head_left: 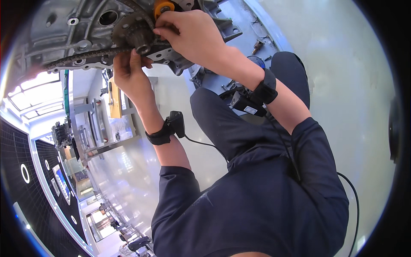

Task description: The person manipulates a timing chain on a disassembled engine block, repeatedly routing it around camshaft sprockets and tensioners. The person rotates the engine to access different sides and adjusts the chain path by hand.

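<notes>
A grey metal engine block [40, 40] fills the upper left. On its face sits a toothed sprocket [122, 31] with a round shaft end [141, 42] standing out from it. A dark roller chain [87, 55] runs along the lower edge toward the sprocket, and another stretch passes above it. My left hand [132, 76] is closed on the chain just below the shaft end, thumb up. My right hand [192, 36] is at the sprocket's right side with fingers curled in a pinch by the upper chain; what lies between the fingertips is partly hidden. An orange round part [162, 7] is just above it.
A blue-grey tray or bench [248, 25] with loose metal parts lies beyond my right forearm. A metal workbench [113, 128] with a yellow board [114, 100] stands to the left. Wrist devices [176, 124] trail black cables by my legs.
</notes>
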